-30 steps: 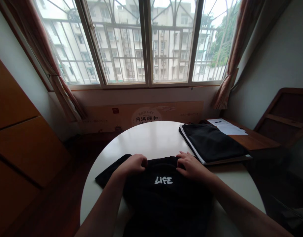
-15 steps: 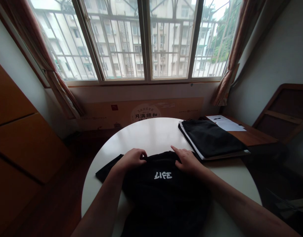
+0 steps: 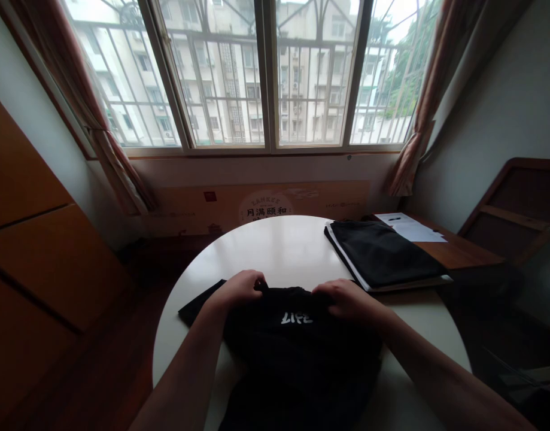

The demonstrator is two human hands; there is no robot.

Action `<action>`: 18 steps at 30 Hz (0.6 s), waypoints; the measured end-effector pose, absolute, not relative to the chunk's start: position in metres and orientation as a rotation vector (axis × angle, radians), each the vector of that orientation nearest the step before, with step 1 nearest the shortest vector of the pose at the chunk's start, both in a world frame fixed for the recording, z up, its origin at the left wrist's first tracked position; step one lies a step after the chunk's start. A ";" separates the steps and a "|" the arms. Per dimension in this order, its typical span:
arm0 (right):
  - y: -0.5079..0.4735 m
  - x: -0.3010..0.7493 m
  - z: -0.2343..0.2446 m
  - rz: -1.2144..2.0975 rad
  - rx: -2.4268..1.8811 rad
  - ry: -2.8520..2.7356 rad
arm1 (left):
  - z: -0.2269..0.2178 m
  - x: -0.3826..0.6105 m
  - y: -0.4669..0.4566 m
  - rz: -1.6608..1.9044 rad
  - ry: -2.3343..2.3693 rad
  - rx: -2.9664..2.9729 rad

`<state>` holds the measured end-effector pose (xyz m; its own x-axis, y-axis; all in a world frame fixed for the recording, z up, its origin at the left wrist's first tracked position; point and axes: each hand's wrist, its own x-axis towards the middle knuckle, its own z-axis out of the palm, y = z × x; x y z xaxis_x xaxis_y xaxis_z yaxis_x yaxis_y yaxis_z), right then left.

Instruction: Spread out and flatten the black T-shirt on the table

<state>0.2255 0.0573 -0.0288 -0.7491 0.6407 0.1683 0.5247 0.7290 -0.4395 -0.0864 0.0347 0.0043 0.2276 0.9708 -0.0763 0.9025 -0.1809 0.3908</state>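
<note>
A black T-shirt [image 3: 297,353] with a small white print lies spread on the white round table, its near end running out of the bottom of the view. My left hand [image 3: 244,286] is closed on the shirt's far edge, thumb and fingers pinching the cloth. At the same edge, farther right, my right hand [image 3: 344,298] grips the fabric with curled fingers and partly covers the print's side. What looks like a sleeve sticks out to the left beneath my left forearm.
On the table's [image 3: 275,251] right side lies a stack of folded black and white cloth [image 3: 386,254]. Behind it, white papers [image 3: 412,227] rest on a brown wooden surface [image 3: 467,254]. A wooden cabinet [image 3: 27,239] stands left; a barred window [image 3: 270,78] is ahead.
My right hand has gone from a stretched index finger to curled fingers gripping the shirt's edge. That edge has come slightly nearer and straightened. My left hand has kept its pinch.
</note>
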 end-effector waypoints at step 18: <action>0.058 0.223 -0.028 0.630 -0.963 -2.510 | -0.001 -0.074 0.036 1.051 1.705 2.373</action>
<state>0.2231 0.0583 -0.0279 -0.6939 0.6961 0.1844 0.5266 0.6652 -0.5294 -0.0736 0.0362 -0.0010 0.1682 0.8514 0.4967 0.8265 -0.3965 0.3996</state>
